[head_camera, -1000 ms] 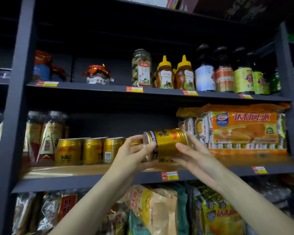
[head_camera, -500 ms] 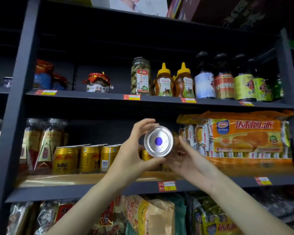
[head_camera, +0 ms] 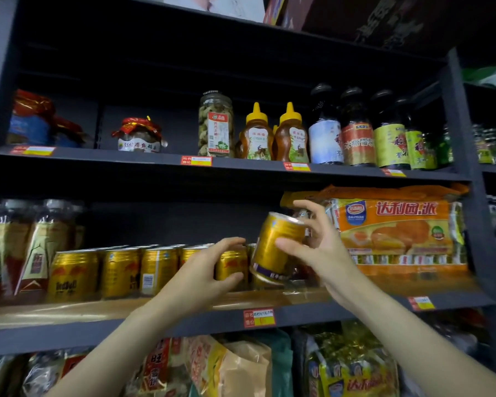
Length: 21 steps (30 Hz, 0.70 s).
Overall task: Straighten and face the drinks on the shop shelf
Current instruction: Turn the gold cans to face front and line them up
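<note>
While it leans with its top tipped to the right, the gold can (head_camera: pixel 278 247) sits in the right hand (head_camera: pixel 324 247), thumb on its front and fingers curled round its far side; its lower end is just above the middle shelf (head_camera: pixel 341 313), at the right end of the can row (head_camera: pixel 121 273). The left hand (head_camera: pixel 201 273) curls round the row's last can (head_camera: pixel 231 266), thumb low on its front and fingers over its top, and that can stands upright on the shelf, just beside the tilted one. Left of it, the other gold cans stand upright side by side, some showing a logo and one a barcode. Two tall bottles (head_camera: pixel 26 245) stand at the row's left end. Right of the held can lies an orange cake pack (head_camera: pixel 395 224) with smaller packets under it. Red-and-yellow price tags (head_camera: pixel 259 318) are stuck along the shelf edge. On the shelf above stand a red-capped jar (head_camera: pixel 139 136), a tall clear jar (head_camera: pixel 216 124), two honey bottles (head_camera: pixel 272 136) with yellow caps and a line of dark bottles (head_camera: pixel 358 130). Below the middle shelf, bagged snacks (head_camera: pixel 241 365) are packed together.
</note>
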Each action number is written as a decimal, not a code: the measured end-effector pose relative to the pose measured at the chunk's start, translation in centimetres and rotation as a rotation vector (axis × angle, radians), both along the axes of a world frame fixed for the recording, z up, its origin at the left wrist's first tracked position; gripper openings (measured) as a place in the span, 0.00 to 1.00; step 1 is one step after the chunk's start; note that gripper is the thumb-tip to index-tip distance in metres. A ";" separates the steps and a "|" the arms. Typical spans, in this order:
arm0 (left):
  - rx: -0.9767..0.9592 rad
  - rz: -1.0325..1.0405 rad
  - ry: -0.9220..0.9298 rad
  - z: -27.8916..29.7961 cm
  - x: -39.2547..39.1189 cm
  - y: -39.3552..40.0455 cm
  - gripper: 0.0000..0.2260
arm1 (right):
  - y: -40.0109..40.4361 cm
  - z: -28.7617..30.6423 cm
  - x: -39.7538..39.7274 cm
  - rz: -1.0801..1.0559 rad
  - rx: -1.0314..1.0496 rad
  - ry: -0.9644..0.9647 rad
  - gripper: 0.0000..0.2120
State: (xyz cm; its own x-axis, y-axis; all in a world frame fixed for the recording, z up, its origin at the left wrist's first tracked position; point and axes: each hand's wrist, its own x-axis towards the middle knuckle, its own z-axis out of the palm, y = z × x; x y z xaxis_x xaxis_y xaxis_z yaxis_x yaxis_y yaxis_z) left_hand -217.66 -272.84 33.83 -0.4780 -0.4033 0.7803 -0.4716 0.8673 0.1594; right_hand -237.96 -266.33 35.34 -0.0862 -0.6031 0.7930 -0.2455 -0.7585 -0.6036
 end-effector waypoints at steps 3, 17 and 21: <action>-0.060 0.240 -0.023 0.7 0.4 -1.2 0.26 | -1.0 1.8 -0.7 -0.078 0.156 -0.149 0.18; -0.103 0.467 -0.127 -0.3 -0.9 -4.6 0.23 | -6.1 2.1 1.1 -0.561 0.218 0.352 0.16; -0.110 0.474 -0.124 -0.4 -0.9 -4.7 0.23 | -7.5 1.6 1.2 -0.601 0.185 0.363 0.18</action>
